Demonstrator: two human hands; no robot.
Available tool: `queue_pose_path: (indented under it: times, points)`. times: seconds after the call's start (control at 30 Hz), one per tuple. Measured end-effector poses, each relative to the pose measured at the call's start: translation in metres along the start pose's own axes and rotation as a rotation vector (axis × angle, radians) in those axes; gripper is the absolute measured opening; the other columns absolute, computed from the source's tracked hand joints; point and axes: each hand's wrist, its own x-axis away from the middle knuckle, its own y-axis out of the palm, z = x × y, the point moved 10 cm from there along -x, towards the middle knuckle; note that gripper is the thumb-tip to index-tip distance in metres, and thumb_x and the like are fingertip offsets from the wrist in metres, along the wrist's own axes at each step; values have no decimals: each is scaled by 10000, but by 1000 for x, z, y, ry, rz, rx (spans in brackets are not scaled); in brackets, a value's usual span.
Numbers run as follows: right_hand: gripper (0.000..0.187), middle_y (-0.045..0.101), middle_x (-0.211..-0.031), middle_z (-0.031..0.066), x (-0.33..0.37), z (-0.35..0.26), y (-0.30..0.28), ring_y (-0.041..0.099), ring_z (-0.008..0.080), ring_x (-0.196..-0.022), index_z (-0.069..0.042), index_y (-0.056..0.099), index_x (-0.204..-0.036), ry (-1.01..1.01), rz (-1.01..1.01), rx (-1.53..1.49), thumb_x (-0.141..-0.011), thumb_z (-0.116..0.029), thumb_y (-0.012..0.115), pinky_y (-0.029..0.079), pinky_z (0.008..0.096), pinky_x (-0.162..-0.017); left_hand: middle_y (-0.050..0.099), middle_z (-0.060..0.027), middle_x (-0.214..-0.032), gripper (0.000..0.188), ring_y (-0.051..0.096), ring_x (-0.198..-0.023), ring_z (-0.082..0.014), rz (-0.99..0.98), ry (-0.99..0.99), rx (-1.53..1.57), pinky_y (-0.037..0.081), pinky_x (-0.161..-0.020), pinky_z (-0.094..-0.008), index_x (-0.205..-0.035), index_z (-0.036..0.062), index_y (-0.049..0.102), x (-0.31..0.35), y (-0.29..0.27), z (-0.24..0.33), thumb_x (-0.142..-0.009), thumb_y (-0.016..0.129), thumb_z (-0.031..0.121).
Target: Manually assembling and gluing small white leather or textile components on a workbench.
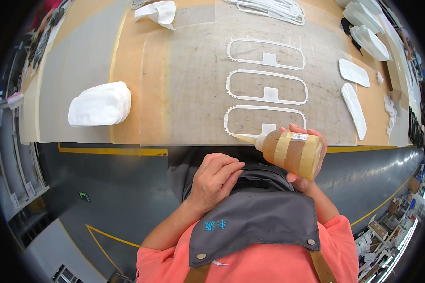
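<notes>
My right hand is wrapped around a squeeze bottle of amber liquid with bands of tan tape. The bottle lies tilted, and its pale pointed nozzle reaches the lower left edge of the nearest white frame. This frame is a thin rounded loop with small teeth along its ends and a square tab. Two like it, the middle frame and the far frame, lie beyond in a row. My left hand hovers by the apron, just off the table edge, its fingers drawn together with nothing showing in them.
A stack of white pads sits on the left of the table. More white frames are piled at the far side. Two loose white pieces, an oblong pad and a curved strip, lie at the right. Crumpled white cloth rests far left.
</notes>
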Motion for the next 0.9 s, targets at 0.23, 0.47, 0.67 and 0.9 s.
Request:
queue_pose_path:
  times: [0.23, 0.47, 0.67, 0.9]
  points:
    - [1159, 475, -1496, 248, -6, 0, 9, 561, 416, -1331, -111, 218, -1511, 1, -20, 7, -685, -502, 930, 468, 556, -1098, 706, -68, -1014, 250, 668, -941, -267, 5, -5, 8, 542, -820, -369, -1033, 52, 759, 1, -1, -4, -795, 815, -2]
    - [1162, 488, -1482, 260, -12, -6, 16, 575, 420, -1314, -107, 219, -1493, -144, -96, 134, -670, -500, 939, 477, 558, -1086, 705, -68, -1013, 248, 672, -936, -264, 14, -2, 18, 542, -818, -369, -1033, 50, 757, 1, -3, -6, -797, 816, 3]
    - [1161, 489, -1480, 272, -14, -7, 20, 566, 424, -1328, -107, 223, -1478, -178, -134, 137, -662, -469, 964, 472, 564, -1093, 696, -74, -987, 215, 665, -924, -270, 20, 0, 18, 557, -797, -365, -1004, 37, 751, -1, -5, -7, -797, 806, 24]
    - [1146, 564, -1393, 290, -23, -17, 29, 605, 425, -1285, -138, 257, -1461, -247, -173, 223, -635, -446, 989, 470, 559, -1100, 696, -73, -981, 217, 670, -913, -268, 30, -4, 23, 559, -785, -366, -1005, 38, 750, -2, -6, -9, -797, 809, 25]
